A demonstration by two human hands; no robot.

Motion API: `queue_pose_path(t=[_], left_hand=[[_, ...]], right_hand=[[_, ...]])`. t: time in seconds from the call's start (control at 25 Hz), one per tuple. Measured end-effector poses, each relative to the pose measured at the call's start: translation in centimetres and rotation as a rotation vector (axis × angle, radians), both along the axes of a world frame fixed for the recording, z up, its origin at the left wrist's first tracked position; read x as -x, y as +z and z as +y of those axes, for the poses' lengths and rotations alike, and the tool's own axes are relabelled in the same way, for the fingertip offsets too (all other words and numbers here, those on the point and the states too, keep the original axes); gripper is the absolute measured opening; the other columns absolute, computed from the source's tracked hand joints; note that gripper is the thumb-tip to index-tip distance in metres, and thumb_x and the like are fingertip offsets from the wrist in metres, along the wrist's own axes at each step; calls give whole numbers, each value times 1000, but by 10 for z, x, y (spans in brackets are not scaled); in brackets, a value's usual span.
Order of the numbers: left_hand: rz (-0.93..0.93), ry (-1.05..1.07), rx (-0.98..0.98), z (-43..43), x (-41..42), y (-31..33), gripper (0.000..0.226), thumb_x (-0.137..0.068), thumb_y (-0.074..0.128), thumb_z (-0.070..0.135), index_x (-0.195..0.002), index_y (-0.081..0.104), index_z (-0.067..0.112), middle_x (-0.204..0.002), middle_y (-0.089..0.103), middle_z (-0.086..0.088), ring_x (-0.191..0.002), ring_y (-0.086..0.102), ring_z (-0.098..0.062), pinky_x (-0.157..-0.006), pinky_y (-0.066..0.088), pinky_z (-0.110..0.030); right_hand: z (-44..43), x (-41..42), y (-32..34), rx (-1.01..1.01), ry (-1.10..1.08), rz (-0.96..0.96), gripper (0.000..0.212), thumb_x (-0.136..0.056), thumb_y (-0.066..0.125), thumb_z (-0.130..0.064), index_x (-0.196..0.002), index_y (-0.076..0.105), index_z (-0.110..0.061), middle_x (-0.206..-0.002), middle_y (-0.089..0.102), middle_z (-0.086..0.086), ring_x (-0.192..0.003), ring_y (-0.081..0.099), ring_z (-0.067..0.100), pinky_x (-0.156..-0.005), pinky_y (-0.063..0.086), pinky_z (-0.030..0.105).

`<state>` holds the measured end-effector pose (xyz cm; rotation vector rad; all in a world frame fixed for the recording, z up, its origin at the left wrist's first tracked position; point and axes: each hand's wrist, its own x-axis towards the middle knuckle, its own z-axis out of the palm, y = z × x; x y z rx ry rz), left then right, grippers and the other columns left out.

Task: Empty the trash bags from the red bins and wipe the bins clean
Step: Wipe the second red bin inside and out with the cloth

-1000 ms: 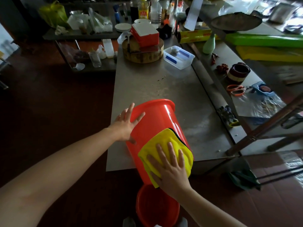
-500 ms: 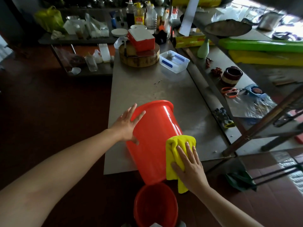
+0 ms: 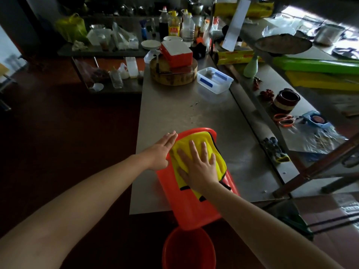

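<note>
My left arm comes in from the lower left of the frame. My left hand (image 3: pixel 158 153) lies flat against the left side of the red bin (image 3: pixel 191 207), a little left of the centre. Its fingers (image 3: pixel 171 137) are straight and close together; they press on the bin and do not curl round it.

The red bin lies on its side on the grey bench (image 3: pixel 194 109), in the lower middle of the frame. Its near end sticks out over the bench's front edge, above a second red bin (image 3: pixel 188 251) that stands on the floor at the bottom centre with its mouth up. I cannot tell which end of the lying bin is the open one.

A yellow cloth (image 3: pixel 218 159) with a dark border is spread on the upper side of this bin. My right hand (image 3: pixel 201 168) lies flat on the cloth, with its fingers (image 3: pixel 193 150) straight and a little apart, and it presses the cloth on the bin.

At the top centre a wooden chopping block (image 3: pixel 173 75) carries a red and white box (image 3: pixel 176 53). Just to its right is a clear plastic container (image 3: pixel 214 80). At the right side of the frame are a dark bowl (image 3: pixel 286 100) and orange scissors (image 3: pixel 283 119).
</note>
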<state>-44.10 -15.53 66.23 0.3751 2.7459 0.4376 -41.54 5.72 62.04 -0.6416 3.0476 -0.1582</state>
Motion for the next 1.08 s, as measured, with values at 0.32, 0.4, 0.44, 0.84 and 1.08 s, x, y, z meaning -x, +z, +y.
queue_pose_path(t=[0.32,0.4,0.44,0.84,1.08], left_hand=[[25,-19,-18,-7,3,-6,111,-81,54,10,-153,-26,37,-155,-36,27,-146,-24,0,-115,12,-22],[35,-24,-25,-10,1,-9,108,-84,54,16,-153,-27,36,-156,-36,26,-147,-24,0,-117,11,-23],[38,-25,-23,-11,0,-10,108,-84,54,19,-152,-28,37,-155,-37,26,-147,-24,1,-117,11,-23],[17,-5,-44,-7,0,-11,111,-82,55,21,-149,-31,43,-152,-38,32,-142,-31,5,-116,7,-28],[11,-4,-50,-15,-1,-15,113,-84,60,20,-153,-26,37,-157,-34,26,-145,-28,2,-120,6,-26]], right_hand=[[14,-13,-9,18,18,28,69,-94,23,-75,-154,-5,-55,-168,-17,-7,-152,-20,36,-117,13,69],[38,-42,-21,20,37,83,69,-95,26,-75,-155,1,-54,-169,-10,-6,-154,-12,37,-115,19,69],[50,-55,-28,20,40,106,69,-95,28,-75,-156,4,-53,-170,-6,-5,-154,-7,38,-114,23,68],[96,-91,-43,-5,75,68,69,-96,27,-76,-157,13,-49,-170,2,-1,-154,0,41,-109,33,68],[44,-8,-16,78,21,-34,70,-91,22,-80,-151,-8,-60,-167,-19,-10,-153,-17,35,-114,22,67]])
